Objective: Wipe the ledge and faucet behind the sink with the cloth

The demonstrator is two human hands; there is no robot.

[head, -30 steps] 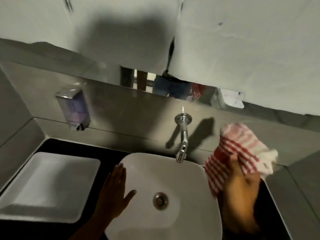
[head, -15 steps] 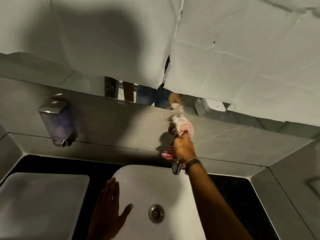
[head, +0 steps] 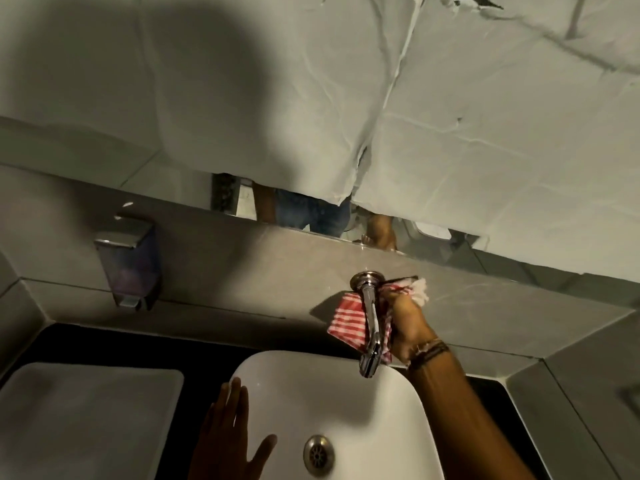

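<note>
Red-and-white striped cloth (head: 349, 318) is bunched around the chrome faucet (head: 371, 327) from behind, with the spout running down in front of it and one white end of the fabric poking out up near the wall flange. Right hand (head: 405, 327) has its grip clenched on that cloth, pressed against the right side of the spout, bracelets on the wrist. Left hand (head: 228, 434) is released, fingers spread flat, palm resting on the left rim of the white sink (head: 391, 427), holding nothing. Faucet comes out of the grey tiled wall just above the grey ledge (head: 249, 306) that runs behind the basin, and its tip hangs over the back edge of the bowl. Drain (head: 318, 453) sits in the middle of the bowl. Off to the left there's a wall soap dispenser (head: 130, 261) and a second white basin (head: 86, 420) set in the black desk (head: 138, 344). Crumpled white paper (head: 450, 116) covers most of the mirror above.
</note>
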